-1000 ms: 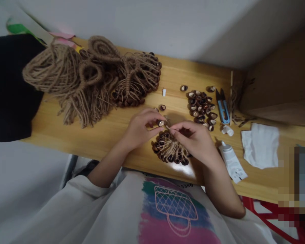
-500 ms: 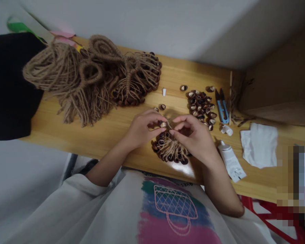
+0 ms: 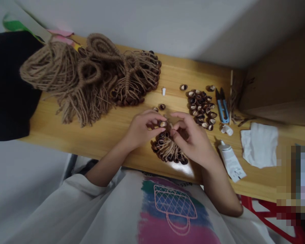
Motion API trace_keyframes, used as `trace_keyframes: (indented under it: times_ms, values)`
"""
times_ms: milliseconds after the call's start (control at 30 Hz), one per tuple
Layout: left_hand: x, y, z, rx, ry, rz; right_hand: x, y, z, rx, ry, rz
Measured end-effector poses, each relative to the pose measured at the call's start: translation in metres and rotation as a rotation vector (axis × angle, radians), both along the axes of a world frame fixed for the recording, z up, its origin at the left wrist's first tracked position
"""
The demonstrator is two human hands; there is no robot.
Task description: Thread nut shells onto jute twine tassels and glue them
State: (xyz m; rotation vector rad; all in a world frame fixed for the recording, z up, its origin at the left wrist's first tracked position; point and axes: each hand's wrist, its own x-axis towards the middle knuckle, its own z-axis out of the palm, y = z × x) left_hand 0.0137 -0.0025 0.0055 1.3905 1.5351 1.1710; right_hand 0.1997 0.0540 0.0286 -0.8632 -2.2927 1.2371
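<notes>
Between the thumb and fingertips of my left hand is a small brown nut shell, its pale opening facing up. Close beside it, my right hand pinches a thin strand of twine between thumb and finger. Under both hands lies a bundle of twine strands with dark shells on their ends, partly covered by my right hand. Just beyond my left fingers sit two loose shells. A cluster of similar shells lies past my right hand.
Jute cords and shell bundles fill the table's left. Blue snips, a thin stick, a white tube, a crumpled tissue and white cloth lie right, near a cardboard box. A small white cap stands midway.
My right hand has shifted slightly, its thumb and finger now closed lower on the twine. My left hand keeps the shell in nearly the same spot.
</notes>
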Motion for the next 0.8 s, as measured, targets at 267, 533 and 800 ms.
trace_keyframes:
  times_ms: [267,533,800]
  values:
    - [0.0001,0.0014,-0.0003,-0.035,-0.028,0.015,0.0011,0.0001,0.0015,-0.103,-0.011,-0.007]
    - [0.0004,0.0,-0.0012,-0.032,-0.033,0.009,0.0012,-0.0003,0.0015,-0.1,-0.004,-0.021]
    - [0.0009,-0.0002,-0.0012,-0.044,-0.049,0.006,0.0,-0.0001,0.0009,-0.088,-0.014,-0.028]
